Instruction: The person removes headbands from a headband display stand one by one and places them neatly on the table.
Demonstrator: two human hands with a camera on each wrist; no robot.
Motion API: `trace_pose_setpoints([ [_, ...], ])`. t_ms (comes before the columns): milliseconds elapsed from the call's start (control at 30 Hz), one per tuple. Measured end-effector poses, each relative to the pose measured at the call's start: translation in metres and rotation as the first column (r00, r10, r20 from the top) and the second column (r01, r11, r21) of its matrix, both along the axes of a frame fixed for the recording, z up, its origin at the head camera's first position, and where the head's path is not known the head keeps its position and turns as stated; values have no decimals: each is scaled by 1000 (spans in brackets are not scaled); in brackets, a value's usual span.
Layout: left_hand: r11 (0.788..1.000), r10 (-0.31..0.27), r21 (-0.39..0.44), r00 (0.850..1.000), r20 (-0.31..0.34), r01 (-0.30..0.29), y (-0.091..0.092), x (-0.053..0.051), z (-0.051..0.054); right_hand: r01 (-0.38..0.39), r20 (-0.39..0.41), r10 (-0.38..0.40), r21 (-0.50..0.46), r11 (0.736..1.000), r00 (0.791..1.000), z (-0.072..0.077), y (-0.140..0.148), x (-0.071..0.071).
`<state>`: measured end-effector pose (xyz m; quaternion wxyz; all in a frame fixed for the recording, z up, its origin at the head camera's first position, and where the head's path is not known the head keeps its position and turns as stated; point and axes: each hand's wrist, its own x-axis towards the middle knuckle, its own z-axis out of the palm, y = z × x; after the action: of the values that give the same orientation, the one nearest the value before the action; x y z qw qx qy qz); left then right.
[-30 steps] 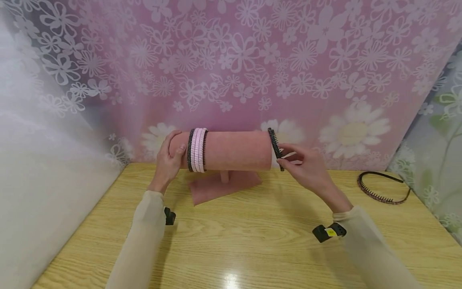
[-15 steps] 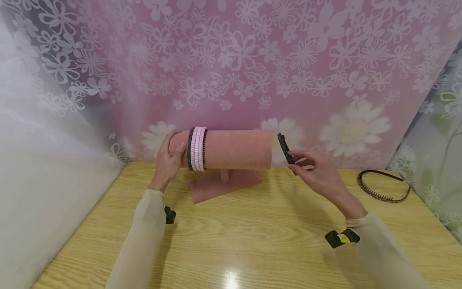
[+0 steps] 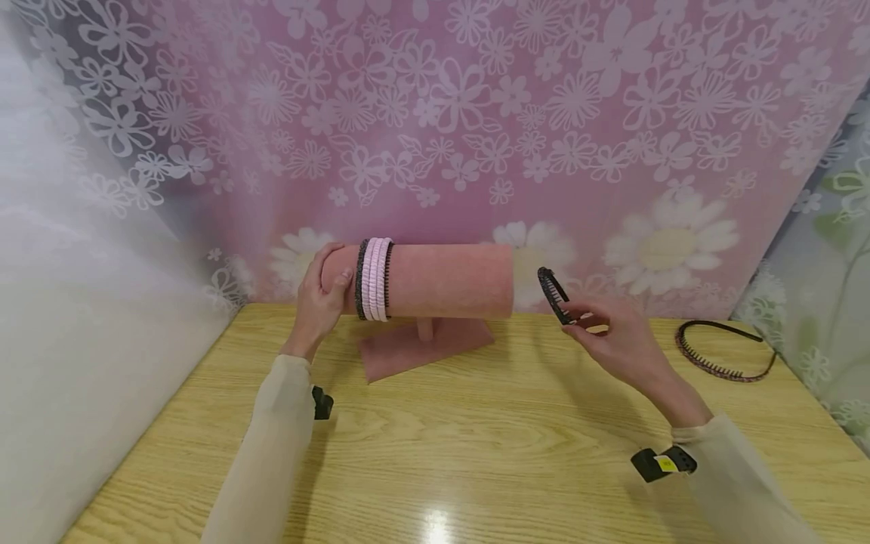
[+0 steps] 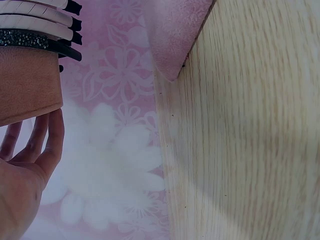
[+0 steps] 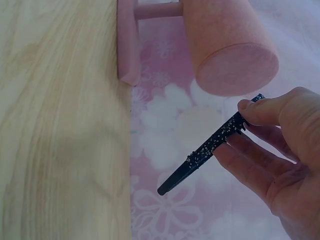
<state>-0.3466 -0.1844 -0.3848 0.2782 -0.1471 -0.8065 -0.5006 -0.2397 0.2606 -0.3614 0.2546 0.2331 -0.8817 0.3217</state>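
Observation:
A pink velvety headband stand (image 3: 451,279) holds a horizontal roll on a short post and flat base. Near the roll's left end sit several headbands (image 3: 375,279), pale pink ruched ones between dark ones. My left hand (image 3: 316,306) grips that end, thumb in front and fingers behind; in the left wrist view, fingertips (image 4: 56,117) touch the roll's edge. Off the roll's right end, my right hand (image 3: 621,336) pinches a black toothed headband (image 3: 553,293) between thumb and fingers, apart from the stand. The right wrist view shows glittering stones along this headband (image 5: 220,137).
Another dark toothed headband (image 3: 723,370) lies at the right of the wooden table (image 3: 476,438). A pink flowered curtain (image 3: 435,151) hangs close behind the stand, with pale cloth (image 3: 81,317) at the left side.
My right hand has drawn the black headband rightward and slightly down, away from the roll's right end, and turned it. The left hand stays on the stand.

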Motion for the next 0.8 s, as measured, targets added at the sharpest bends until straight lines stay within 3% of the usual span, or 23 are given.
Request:
trace_pose_setpoints([
  [533,1000,8,-13,1000,-29,-8,1,-2,-1,42,1,-42,92,995,999,-29,24,11],
  [800,1000,0,-3,999,-37,0,-1,-3,-2,77,-16,-76,184,980,997,-41,38,11],
])
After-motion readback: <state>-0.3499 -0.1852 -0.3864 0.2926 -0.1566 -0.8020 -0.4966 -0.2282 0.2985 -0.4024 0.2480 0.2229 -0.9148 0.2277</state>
